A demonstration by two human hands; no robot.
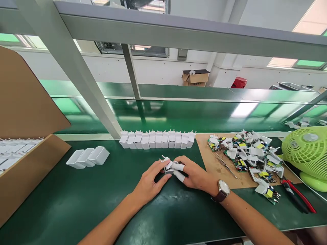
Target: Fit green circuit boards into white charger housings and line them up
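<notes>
Near the middle of the green bench, my left hand [153, 178] and my right hand [190, 173] grip a small white plastic housing [168, 166] between them. Finger covers wrap the thumb and a finger of my right hand. Small prongs stick up from the housing's top; my fingers hide much of the rest. Behind my hands runs a row of white housings [158, 139] with thin pins on top. To the left stand three open white plastic cases [88, 156]. Off to the right lies a pile of circuit boards with white parts [251, 153].
A cardboard box [33, 170] of white parts stands at left. On a brown board [206, 153] lie tweezers [224, 165]. Red-and-black pliers [297, 195] and a green fan [306, 149] are at right. A metal frame post [81, 64] rises behind the bench.
</notes>
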